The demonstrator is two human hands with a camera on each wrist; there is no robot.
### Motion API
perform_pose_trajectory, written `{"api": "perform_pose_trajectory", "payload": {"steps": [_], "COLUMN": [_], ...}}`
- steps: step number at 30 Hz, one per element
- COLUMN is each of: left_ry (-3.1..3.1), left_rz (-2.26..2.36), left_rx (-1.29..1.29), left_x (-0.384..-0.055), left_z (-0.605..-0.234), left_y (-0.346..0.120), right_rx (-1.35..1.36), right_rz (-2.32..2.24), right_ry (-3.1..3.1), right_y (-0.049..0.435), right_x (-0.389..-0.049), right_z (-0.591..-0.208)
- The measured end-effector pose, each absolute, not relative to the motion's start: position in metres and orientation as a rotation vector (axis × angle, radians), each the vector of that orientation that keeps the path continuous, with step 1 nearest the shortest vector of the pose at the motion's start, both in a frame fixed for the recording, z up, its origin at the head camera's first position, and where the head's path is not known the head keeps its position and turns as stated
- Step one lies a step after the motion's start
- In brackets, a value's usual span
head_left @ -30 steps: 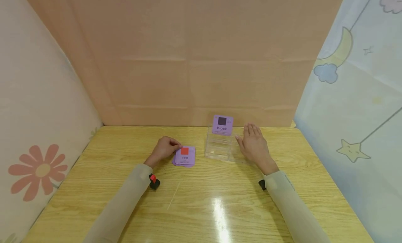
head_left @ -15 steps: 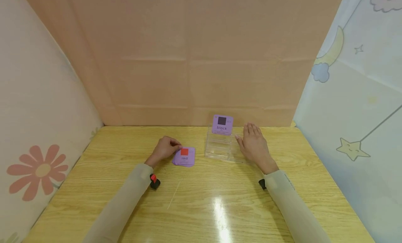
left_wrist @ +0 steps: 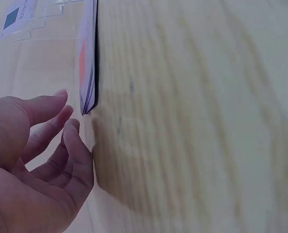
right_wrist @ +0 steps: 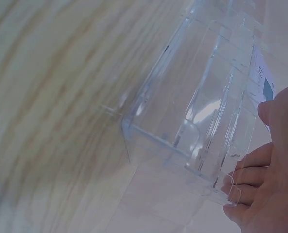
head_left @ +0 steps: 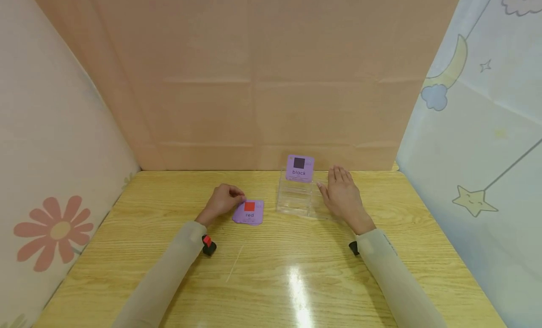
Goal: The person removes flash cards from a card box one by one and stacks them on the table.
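On the table lies a small stack of purple cards (head_left: 249, 216), its top card printed with a red square and the word "red". My left hand (head_left: 222, 200) is at the stack's upper left corner. In the left wrist view, its thumb and loosely bent fingers (left_wrist: 76, 145) have a gap between them and hold nothing, just short of the stack's edge. A clear stepped plastic holder (head_left: 293, 199) carries a purple card reading "black" (head_left: 300, 168) upright on its back step. My right hand (head_left: 344, 195) is along the holder's right part, fingers straight, fingertips at its edge in the right wrist view.
The wooden table (head_left: 271, 271) ends at a tan backdrop (head_left: 271, 83). Patterned side panels (head_left: 487, 130) flank it left and right. Each forearm wears a pale sleeve (head_left: 165, 271) and a dark wrist mount (head_left: 209, 247).
The red card has slid slightly toward me and lies more evenly on the stack. My left hand has released it. The right hand stays in place.
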State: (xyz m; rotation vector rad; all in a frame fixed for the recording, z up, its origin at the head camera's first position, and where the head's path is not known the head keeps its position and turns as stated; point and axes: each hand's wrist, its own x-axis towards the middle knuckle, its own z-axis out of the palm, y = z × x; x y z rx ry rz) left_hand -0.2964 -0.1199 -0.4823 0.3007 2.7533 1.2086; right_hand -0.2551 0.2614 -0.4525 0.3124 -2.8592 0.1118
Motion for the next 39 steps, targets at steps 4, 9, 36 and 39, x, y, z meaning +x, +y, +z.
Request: {"api": "perform_pose_trajectory", "payload": {"steps": [4,9,36,39], "left_ry": [2.747,2.742,2.781,2.787], "left_rz": [1.24,1.289,1.329,1.33], "left_rx": [0.309,0.301,0.445,0.476], "left_x": [-0.297,-0.296,-0.294,-0.295], "left_z": [-0.48,-0.472,-0.424,-0.418], "left_y": [-0.121,-0.121,-0.082,-0.076], "right_rx": [0.308,0.302,0.296,0.298], "right_rz": [0.115,0.127,0.227,0.214], "right_ry": [-2.868,-2.875,-2.962,-2.948], "right_y": [0.261,0.262,0.26,0.26], "right_x": [-0.255,-0.256,-0.25,-0.25], "right_z": [-0.453,-0.454,-0.444,-0.444]}}
